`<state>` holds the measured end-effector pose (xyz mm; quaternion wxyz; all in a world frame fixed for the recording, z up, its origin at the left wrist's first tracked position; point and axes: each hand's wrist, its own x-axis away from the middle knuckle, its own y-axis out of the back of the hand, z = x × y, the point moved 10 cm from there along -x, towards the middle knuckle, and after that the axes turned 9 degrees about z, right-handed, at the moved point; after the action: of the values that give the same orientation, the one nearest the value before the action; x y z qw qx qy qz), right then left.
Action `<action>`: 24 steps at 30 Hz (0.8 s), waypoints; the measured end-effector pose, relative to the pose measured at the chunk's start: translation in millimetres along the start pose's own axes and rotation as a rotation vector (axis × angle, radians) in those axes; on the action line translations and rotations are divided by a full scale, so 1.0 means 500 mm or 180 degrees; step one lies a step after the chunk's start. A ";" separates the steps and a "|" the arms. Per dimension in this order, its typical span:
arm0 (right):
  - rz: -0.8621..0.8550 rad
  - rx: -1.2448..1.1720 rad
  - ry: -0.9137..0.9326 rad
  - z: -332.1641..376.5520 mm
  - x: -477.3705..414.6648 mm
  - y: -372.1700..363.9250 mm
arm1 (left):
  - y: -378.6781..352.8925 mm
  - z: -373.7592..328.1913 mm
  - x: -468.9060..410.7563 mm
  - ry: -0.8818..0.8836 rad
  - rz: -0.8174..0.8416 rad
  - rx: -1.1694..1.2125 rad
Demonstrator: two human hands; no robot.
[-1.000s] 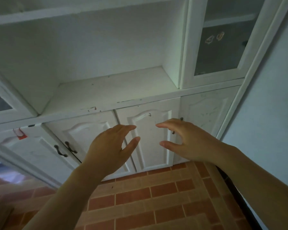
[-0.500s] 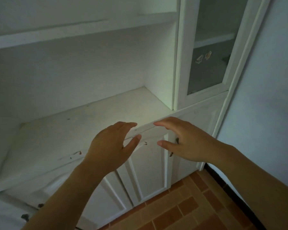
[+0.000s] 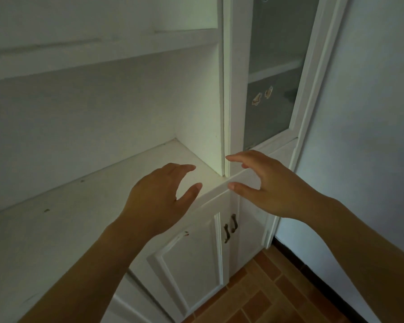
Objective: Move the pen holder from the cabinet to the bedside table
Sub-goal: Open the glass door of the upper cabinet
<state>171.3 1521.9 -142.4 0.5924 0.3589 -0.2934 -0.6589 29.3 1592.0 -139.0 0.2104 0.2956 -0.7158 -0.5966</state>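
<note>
While no writing shows, both hands (image 3: 210, 194) hover spread, empty, over the cabinet (image 3: 79, 206).

Dim, cool-toned head view. A pale greenish glow falls on the inner corner of the cabinet (image 3: 205, 127); the left hand (image 3: 159, 201) and right hand (image 3: 273, 190) appear dark and underexposed. Wide-angle distortion bends vertical edges outward; detail is soft throughout.

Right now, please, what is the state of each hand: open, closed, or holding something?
Left hand: open, fingers curved, holding nothing, above the white wooden cabinet shelf.
Right hand: open, fingers curved, holding nothing.
</note>
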 end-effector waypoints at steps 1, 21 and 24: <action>-0.0020 0.0001 -0.0002 -0.011 -0.017 0.011 | 0.004 -0.003 -0.020 0.0005 -0.0018 -0.0023; -0.0540 0.0494 0.1225 -0.101 -0.260 0.352 | 0.219 -0.125 -0.307 -0.0042 -0.1474 -0.0186; -0.0562 0.0499 0.1371 -0.093 -0.280 0.379 | 0.248 -0.139 -0.315 -0.0079 -0.1622 -0.0231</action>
<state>322.9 1638.8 2.4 0.5516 0.5602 -0.1781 -0.5917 169.3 1661.4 4.4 0.0550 0.4514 -0.5989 -0.6592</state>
